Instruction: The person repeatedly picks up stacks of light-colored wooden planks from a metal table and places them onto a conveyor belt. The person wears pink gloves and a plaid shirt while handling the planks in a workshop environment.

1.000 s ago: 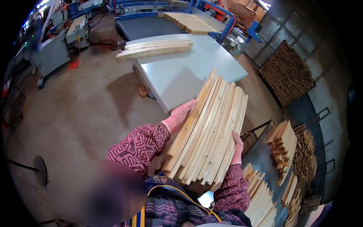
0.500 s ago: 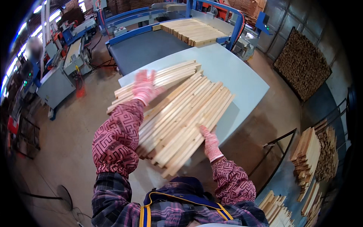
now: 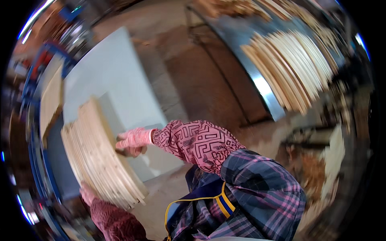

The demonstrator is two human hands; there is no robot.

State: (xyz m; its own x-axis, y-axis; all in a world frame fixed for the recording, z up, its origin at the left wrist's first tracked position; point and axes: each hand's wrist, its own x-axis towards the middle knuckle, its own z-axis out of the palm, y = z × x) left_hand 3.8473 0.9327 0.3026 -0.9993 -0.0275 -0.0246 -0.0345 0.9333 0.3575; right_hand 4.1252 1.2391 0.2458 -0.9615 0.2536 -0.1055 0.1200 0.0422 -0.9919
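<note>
A bundle of pale wooden strips (image 3: 98, 150) lies side by side on a light grey-white tabletop (image 3: 116, 72). My left hand (image 3: 87, 193), in a pink glove, is against the bundle's left edge near its close end; blur and the strips hide most of its fingers. At the bundle's right edge is my right hand (image 3: 135, 140), also gloved in pink. Its fingers point left, stretched out with a slight bend, and the fingertips meet or nearly meet the outermost strip. Patterned pink sleeves cover both forearms.
To the right, a metal-edged table (image 3: 263, 86) carries a fanned row of wooden strips (image 3: 289, 68). More strip piles lie behind it. Blue-framed machinery (image 3: 30, 94) with a board of joined strips (image 3: 51, 102) stands at the left. Brown floor (image 3: 193, 80) runs between the tables.
My view has swung right, so the bundle and machine now sit at the left and the strip table comes into sight. My left hand has moved from the bundle's top to its left edge.
</note>
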